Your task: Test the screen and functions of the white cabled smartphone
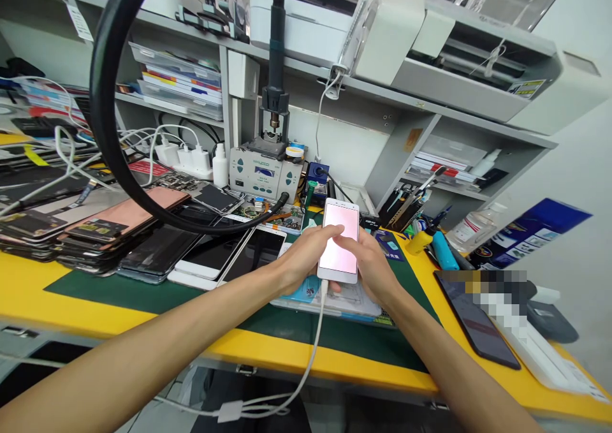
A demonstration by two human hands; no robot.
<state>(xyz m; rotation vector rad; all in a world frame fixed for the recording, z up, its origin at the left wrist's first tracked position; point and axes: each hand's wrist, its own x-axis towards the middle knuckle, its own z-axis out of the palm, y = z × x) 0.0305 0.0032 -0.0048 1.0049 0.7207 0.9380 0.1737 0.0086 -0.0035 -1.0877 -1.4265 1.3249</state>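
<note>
A white smartphone (338, 270) with a bright, pinkish-white screen is held upright between my two hands above the bench. My left hand (303, 254) grips its left side, its thumb lying over the screen. From the right side my right hand (375, 267) closes round the phone, thumb also on the glass. A white charging cable (319, 331) is plugged into the phone's bottom edge and hangs down past the bench front. Below the hands lies a flat, clear-and-blue package (306, 291) on the green mat (268, 321).
Stacked phone parts (105, 229) and several phones fill the left side. A soldering station (262, 175) stands behind, its thick black hose (98, 101) looping forward. A dark tablet (478, 321), a bottle (473, 229) and a blue box (535, 232) are on the right.
</note>
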